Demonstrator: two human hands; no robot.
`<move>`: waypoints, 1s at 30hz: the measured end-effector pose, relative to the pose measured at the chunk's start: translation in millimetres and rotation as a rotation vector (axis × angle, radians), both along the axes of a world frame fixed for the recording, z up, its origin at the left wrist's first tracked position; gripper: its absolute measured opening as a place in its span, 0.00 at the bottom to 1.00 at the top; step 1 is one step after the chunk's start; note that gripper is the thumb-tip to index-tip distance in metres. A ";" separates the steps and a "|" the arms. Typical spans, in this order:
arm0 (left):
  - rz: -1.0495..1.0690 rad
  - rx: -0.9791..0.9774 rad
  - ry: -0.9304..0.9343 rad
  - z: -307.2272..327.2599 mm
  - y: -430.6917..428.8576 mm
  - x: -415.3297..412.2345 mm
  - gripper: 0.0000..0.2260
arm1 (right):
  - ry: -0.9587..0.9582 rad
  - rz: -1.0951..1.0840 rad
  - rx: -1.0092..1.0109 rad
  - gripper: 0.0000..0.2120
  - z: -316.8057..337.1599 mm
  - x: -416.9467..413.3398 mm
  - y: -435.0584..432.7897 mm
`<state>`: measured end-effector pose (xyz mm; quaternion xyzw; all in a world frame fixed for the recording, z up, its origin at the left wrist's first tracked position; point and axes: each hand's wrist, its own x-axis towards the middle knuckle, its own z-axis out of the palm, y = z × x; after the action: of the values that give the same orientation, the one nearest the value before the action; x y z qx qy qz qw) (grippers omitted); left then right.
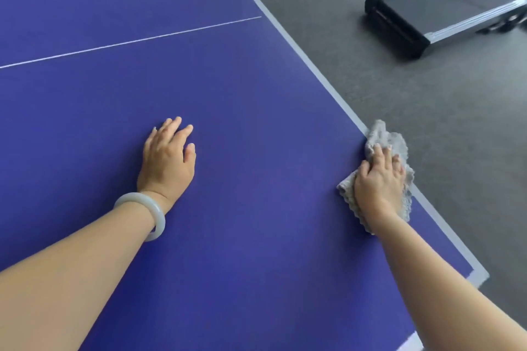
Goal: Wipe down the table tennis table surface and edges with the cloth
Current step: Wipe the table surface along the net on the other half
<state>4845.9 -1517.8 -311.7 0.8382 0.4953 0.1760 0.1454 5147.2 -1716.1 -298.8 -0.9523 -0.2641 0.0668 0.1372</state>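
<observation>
The table [228, 94] is seen as a big flat top in deep blue-purple, with a thin white line drawn across it far from the person and a pale grey band along its right edge. No words or labels can be read on it.

The left hand [168, 157] is laid flat on the middle of the table, palm down, with the fingers a little spread and nothing held. A pale, smooth bracelet [145, 215] is worn on that wrist.

Farther right, the cloth [395, 142] is found at the right edge of the table. It is grey, soft and crumpled, with a bumpy weave and wavy hems. Part of it is draped over the grey band and past the edge. It is pressed down by the right hand [379, 182], which is laid on top with the fingers close together and bent over the folds.

Beyond the right edge, a dark grey floor [427, 100] is seen, and a black flat machine [445, 8] is stood on it.
</observation>
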 end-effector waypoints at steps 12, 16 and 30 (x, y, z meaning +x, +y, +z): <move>-0.337 0.026 0.338 2.1 -166.2 -21.8 0.27 | -0.016 0.837 0.044 0.25 1.7 -93.0 -80.6; -0.367 0.056 0.395 -1.1 -208.6 -36.8 0.28 | -0.040 0.208 -0.035 0.25 2.2 -22.3 -103.6; -0.370 0.033 0.289 6.7 -209.2 -34.4 0.25 | 0.000 0.787 0.117 0.22 -0.6 -165.5 -177.1</move>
<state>4811.4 -1727.1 -305.0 0.9334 0.3461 0.0326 0.0891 4981.7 -1893.2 -299.3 -0.7688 -0.6124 0.0992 0.1553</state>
